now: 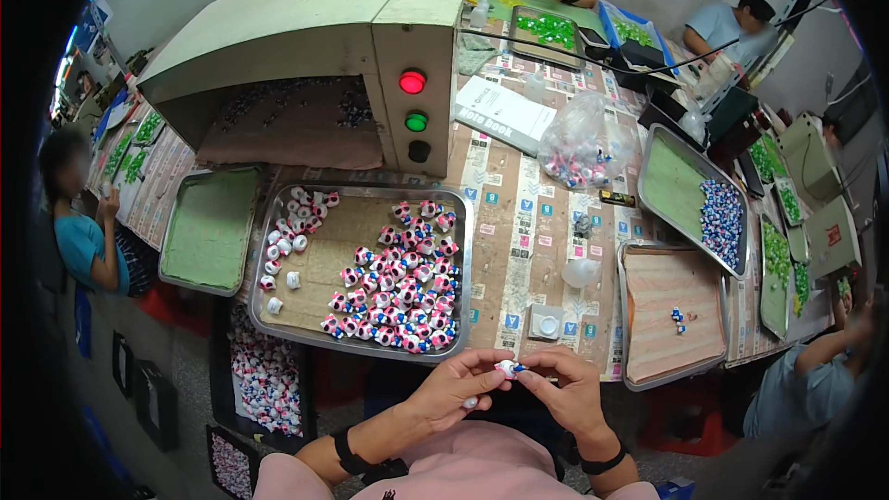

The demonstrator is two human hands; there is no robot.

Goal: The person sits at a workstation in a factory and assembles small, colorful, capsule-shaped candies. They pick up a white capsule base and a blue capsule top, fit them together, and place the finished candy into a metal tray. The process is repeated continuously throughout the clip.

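Note:
In front of my body, my left hand (460, 387) pinches a small white toy piece (507, 367) with pink and blue on it. My right hand (572, 391) closes its fingertips on the blue end of the same piece. A second small whitish piece (470, 402) shows at the curled fingers of my left hand. Just beyond my hands lies a metal tray (466, 250). Several white, pink and blue toy pieces (407, 292) crowd its right side, and mostly white toy pieces (294, 227) gather at its upper left.
A tunnel-shaped machine (306, 46) with lit red and green lamps stands behind the tray. At right are a paper-lined tray (671, 292) with a few blue pieces and a tray (671, 185) of blue pieces. A plastic bag (583, 143) and a squeeze bottle (581, 272) stand between. People sit around.

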